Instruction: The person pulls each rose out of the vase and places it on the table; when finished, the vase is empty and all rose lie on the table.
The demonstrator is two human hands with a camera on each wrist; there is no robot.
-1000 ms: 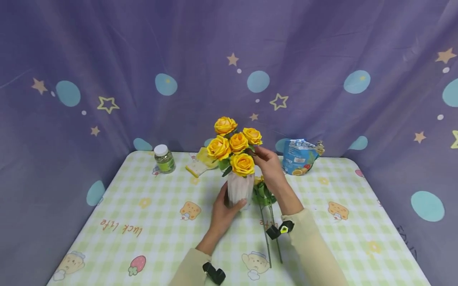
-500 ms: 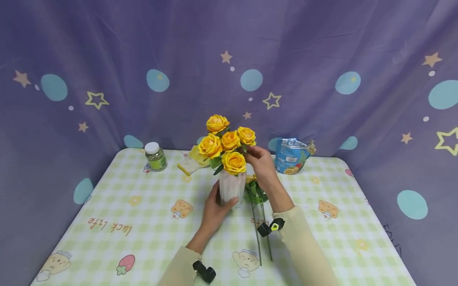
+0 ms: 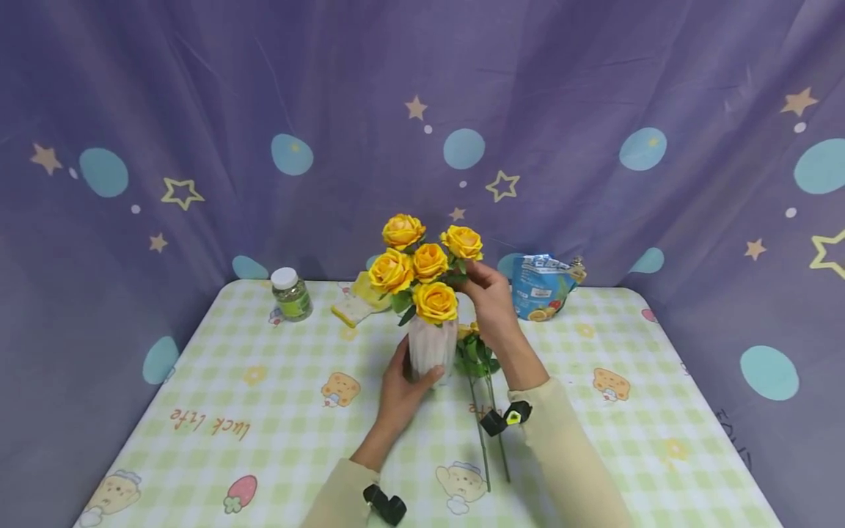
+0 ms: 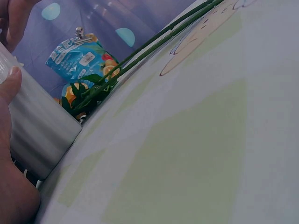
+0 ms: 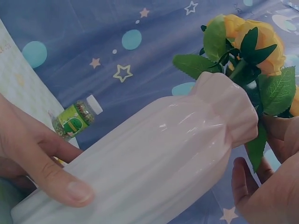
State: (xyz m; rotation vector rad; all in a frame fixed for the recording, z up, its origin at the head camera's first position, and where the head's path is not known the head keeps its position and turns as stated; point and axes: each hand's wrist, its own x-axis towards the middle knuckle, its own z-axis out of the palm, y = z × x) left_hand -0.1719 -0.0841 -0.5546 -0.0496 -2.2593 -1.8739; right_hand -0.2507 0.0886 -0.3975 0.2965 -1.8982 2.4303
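Note:
A pale, glossy fluted vase (image 3: 432, 348) stands on the table holding several yellow roses (image 3: 430, 262). My left hand (image 3: 399, 392) grips its lower body, thumb across the front. In the right wrist view the left thumb (image 5: 60, 184) lies along the vase wall, below the frilled mouth (image 5: 233, 109). My right hand (image 3: 491, 301) is at the right side of the bouquet, pinching the rightmost rose (image 3: 462, 242) just under its bloom. Leaves partly hide those fingertips, also in the right wrist view, where the right hand (image 5: 275, 182) is beside the mouth.
More yellow roses with long green stems (image 3: 485, 433) lie right of the vase. At the back are a white-capped jar (image 3: 292, 295), a yellow-edged cloth item (image 3: 361, 301) and a blue pouch (image 3: 541, 288) with a clip. A purple curtain (image 3: 370, 88) hangs behind the checked tablecloth (image 3: 218, 381).
The rightmost rose has moved slightly up and to the right, away from the other blooms, with my right hand at it. My left hand keeps its hold on the vase. The head view shifts slightly.

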